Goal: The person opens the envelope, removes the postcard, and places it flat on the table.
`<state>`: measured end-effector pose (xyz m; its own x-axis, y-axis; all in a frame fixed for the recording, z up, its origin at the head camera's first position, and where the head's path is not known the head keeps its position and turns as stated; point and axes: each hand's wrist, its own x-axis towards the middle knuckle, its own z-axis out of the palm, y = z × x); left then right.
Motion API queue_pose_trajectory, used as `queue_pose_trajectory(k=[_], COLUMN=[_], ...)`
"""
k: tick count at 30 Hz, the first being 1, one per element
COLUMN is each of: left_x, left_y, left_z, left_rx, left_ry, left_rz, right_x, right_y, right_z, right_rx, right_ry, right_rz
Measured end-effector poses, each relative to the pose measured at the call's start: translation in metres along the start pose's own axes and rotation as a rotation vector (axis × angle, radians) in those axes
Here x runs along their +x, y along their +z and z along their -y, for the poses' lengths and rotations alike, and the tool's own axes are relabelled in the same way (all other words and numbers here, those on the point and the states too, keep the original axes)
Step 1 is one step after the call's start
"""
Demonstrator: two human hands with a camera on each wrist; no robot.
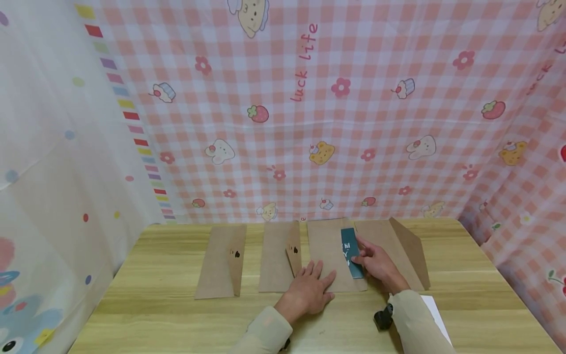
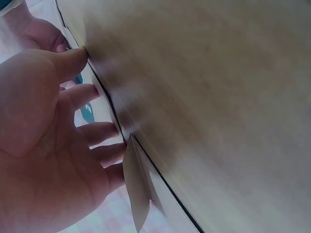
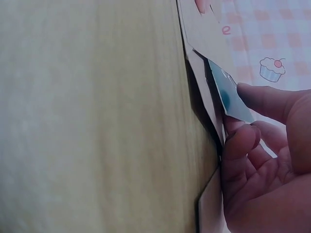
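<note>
Kraft-paper envelopes lie in a row across the wooden table. My left hand [image 1: 307, 291] rests with fingers spread on the lower left part of the third envelope [image 1: 325, 241], its fingertips close to the second envelope [image 1: 271, 260]. At the third envelope's right side, my right hand [image 1: 379, 263] pinches a dark teal strip [image 1: 352, 253] with white printing. In the right wrist view the thumb is on the strip's [image 3: 231, 94] upper face, other fingers curled beneath. The strip stands tilted over the brown paper in that view.
The leftmost envelope [image 1: 214, 263] has a folded flap with a small dark print. The rightmost envelope [image 1: 382, 236] has a raised brown flap [image 1: 411, 250]. White paper [image 1: 435, 314] lies beside my right sleeve. A pink checked cloth [image 1: 283, 187] hangs behind the table [image 1: 155, 285].
</note>
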<state>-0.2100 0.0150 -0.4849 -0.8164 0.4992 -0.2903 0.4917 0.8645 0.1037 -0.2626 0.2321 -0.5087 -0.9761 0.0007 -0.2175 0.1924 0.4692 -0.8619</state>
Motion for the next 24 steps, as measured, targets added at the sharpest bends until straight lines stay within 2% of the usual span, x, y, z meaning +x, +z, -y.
queue_pose_trajectory(k=[13,24], left_x=[-0.0001,0.0012], left_y=[0.0005,0.0024], left_z=[-0.0006,0.0004], left_rx=[0.002,0.009], left_ry=[0.0,0.0], left_rz=[-0.004,-0.004], right_x=[0.0011,0.0025], right_y=[0.0012,0.0011], right_z=[-0.0001,-0.0015], right_rx=[0.02,0.02], right_ry=[0.001,-0.037], right_rz=[-0.02,-0.021])
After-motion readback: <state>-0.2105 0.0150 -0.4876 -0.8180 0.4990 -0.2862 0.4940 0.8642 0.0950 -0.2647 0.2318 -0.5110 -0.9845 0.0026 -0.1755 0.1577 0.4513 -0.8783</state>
